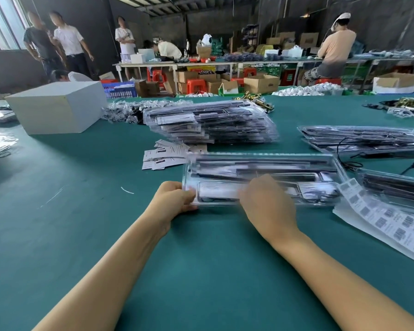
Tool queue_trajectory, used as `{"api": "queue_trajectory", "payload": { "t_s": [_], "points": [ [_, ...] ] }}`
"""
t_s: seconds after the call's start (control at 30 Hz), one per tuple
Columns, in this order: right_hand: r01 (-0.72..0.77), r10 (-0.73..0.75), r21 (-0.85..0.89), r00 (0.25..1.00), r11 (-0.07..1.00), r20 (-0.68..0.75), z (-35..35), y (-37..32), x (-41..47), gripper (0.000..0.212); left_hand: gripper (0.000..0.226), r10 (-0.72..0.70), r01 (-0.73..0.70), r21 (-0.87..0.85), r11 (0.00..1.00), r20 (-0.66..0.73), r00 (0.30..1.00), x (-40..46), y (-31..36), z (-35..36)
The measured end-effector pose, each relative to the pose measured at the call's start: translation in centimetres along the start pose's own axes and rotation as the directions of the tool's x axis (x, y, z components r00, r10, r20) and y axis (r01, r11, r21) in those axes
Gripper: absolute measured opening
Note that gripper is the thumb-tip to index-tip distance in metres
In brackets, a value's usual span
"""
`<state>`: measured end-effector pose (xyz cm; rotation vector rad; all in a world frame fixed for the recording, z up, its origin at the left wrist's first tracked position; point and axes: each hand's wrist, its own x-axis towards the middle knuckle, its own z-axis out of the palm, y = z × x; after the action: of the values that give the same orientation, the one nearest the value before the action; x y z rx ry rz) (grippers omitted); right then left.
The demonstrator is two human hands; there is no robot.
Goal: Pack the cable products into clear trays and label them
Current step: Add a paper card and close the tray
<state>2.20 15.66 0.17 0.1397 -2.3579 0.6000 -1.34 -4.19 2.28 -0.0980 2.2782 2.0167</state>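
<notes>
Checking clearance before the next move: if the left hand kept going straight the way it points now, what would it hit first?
The left hand points right, already gripping the near-left corner of the clear tray, so that tray comes first. Beyond it, the right hand on the tray's near side looks roughly in line, though blur makes depth uncertain.

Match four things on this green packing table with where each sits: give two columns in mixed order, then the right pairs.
Things:
1. white box
2. barcode label sheet
3. paper cards
4. tall stack of trays

Places:
A. far right, near edge
B. far left
C. centre, behind the held tray
D. just left of the held tray's far corner

Pairs: 1-B, 2-A, 3-D, 4-C
</notes>
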Motion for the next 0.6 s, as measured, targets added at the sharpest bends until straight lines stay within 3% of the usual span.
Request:
{"api": "queue_trajectory", "payload": {
  "t_s": [0.17,0.3,0.6],
  "points": [
    [-0.211,0.241,0.253,0.966,0.944,-0.096,-0.7,1.2,0.8,0.026,0.019,0.147,-0.140,0.053,0.989,-0.186,0.971,0.5,-0.3,-0.8],
    [-0.453,0.491,0.408,0.871,0.793,0.014,-0.6,2.4,1.3,0.034,0.012,0.186,-0.179,0.051,0.983,-0.232,0.955,1.0,-0.8,-1.3],
    [-0.537,0.557,0.434,0.826,0.724,0.093,-0.5,2.5,1.2,0.033,0.016,0.163,-0.149,0.070,0.986,-0.274,0.948,1.6,-1.4,-1.0]
  ]
}}
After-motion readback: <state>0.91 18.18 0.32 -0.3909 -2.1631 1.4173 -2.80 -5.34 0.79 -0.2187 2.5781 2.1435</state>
